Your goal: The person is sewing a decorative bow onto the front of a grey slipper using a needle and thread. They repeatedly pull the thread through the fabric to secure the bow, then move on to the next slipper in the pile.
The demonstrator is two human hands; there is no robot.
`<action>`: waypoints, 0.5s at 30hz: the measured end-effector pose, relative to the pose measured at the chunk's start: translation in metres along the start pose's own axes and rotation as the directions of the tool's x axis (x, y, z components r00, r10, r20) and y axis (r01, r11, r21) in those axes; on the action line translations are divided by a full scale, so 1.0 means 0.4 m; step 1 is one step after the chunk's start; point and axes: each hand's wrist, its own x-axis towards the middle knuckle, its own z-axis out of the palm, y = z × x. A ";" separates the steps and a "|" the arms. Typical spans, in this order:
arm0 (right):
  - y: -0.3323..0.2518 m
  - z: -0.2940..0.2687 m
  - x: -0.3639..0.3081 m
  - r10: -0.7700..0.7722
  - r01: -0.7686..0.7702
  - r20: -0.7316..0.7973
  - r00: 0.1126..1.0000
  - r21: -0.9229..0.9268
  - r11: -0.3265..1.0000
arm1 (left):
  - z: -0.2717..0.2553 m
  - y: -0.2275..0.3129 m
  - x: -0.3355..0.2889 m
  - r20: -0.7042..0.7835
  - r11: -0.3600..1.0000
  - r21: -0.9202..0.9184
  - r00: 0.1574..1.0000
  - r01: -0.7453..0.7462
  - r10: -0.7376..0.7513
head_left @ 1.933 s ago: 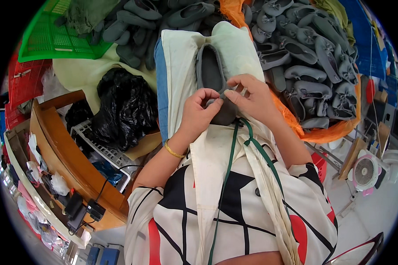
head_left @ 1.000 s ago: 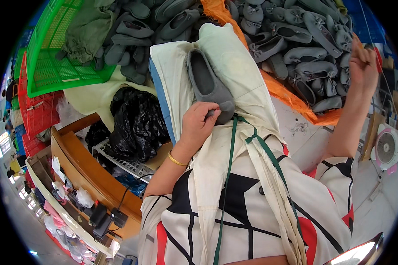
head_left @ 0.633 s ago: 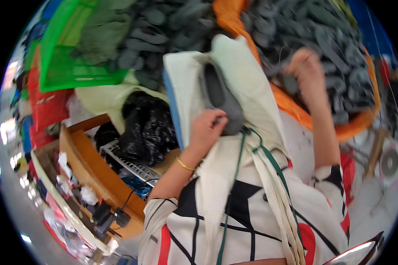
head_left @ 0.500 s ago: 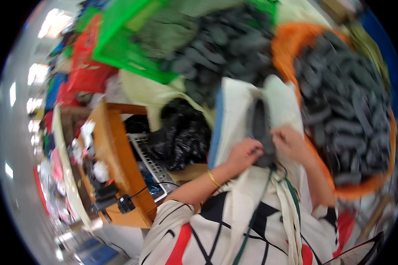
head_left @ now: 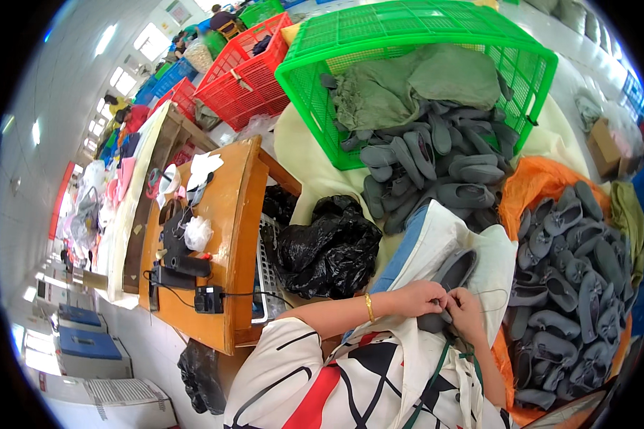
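A dark grey slip-on shoe (head_left: 456, 269) lies on the white cloth (head_left: 436, 232) over my lap, its opening facing up. My left hand (head_left: 420, 298) is closed at the shoe's near end, fingertips pinched against it. Close beside it, my right hand (head_left: 466, 312) is also closed, its fingertips meeting the left ones. What the right fingers pinch is hidden. A thin dark line curves over the cloth just right of that hand. The near end of the shoe is mostly covered by both hands.
Grey shoes spill from a tipped green crate (head_left: 322, 136) ahead. More fill an orange sack (head_left: 526, 189) on my right. Left of me are a black plastic bag (head_left: 329, 247) and a wooden table (head_left: 240, 236) with small items. Red crates (head_left: 247, 79) and other people are farther back.
My hands have come together at the shoe's near end; the right was apart from the left, beside the shoe. The view has shifted, showing more of the room, and is sharper.
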 end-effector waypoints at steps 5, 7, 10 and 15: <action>-0.008 0.011 -0.011 -0.082 0.081 -0.009 0.997 -0.088 0.993 | 0.010 0.023 -0.024 -0.045 0.998 0.034 0.998 -0.052 0.053; -0.014 0.013 -0.014 -0.075 0.074 -0.028 0.997 -0.034 0.997 | 0.009 0.027 -0.027 -0.074 0.991 0.118 0.995 -0.060 0.069; 0.067 0.020 -0.009 -0.037 0.039 -0.018 0.999 0.106 0.994 | 0.028 0.021 -0.028 -0.114 0.959 0.265 0.984 -0.101 0.135; 0.044 0.037 -0.014 -0.102 0.102 -0.001 0.995 0.045 0.994 | 0.052 0.023 -0.064 -0.201 0.934 0.348 0.968 -0.073 0.150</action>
